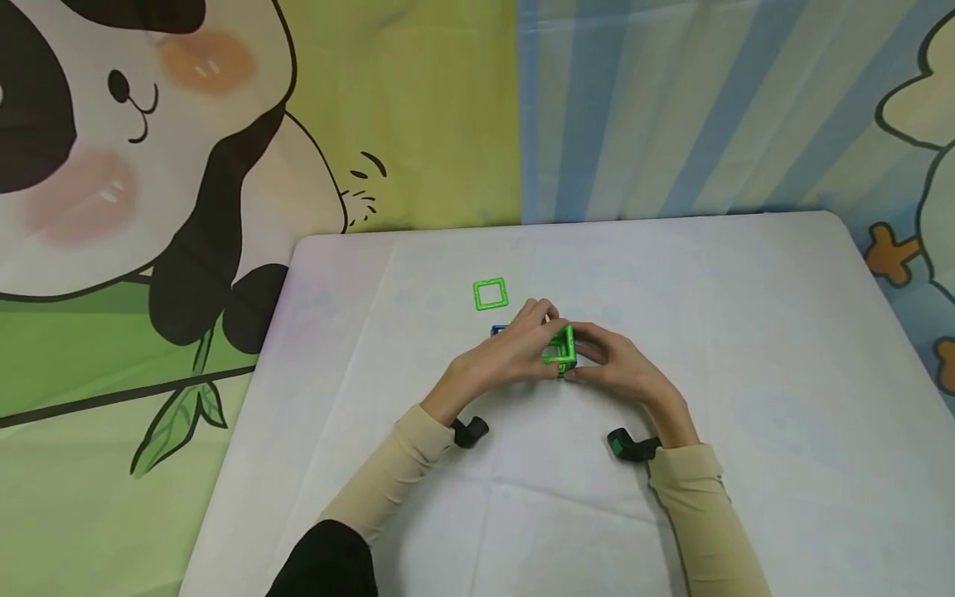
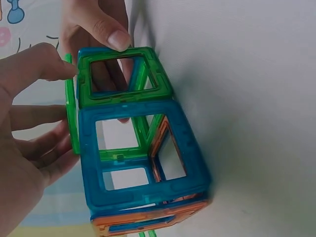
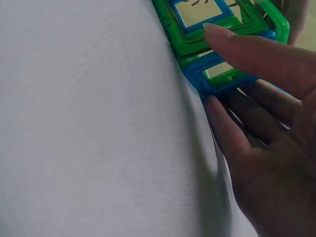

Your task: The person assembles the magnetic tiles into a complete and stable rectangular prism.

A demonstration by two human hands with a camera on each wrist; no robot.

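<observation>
Between the two hands is a box-shaped structure of square magnetic tiles (image 2: 148, 194), with blue, green and orange frames joined edge to edge. My left hand (image 1: 511, 352) pinches a green magnetic tile (image 2: 72, 116), which stands upright along the structure's side in the left wrist view. At the other end, my right hand (image 1: 622, 371) holds the structure; its thumb (image 3: 247, 49) presses a green frame and its fingers lie beneath a blue one. In the head view, the left hand hides much of the structure.
A loose green square tile (image 1: 477, 297) lies flat on the white table (image 1: 418, 274), beyond the hands. Dark wrist-worn pieces (image 1: 470, 432) hang at both wrists. A printed curtain with a cartoon panda (image 1: 246, 199) borders the table at the back and left.
</observation>
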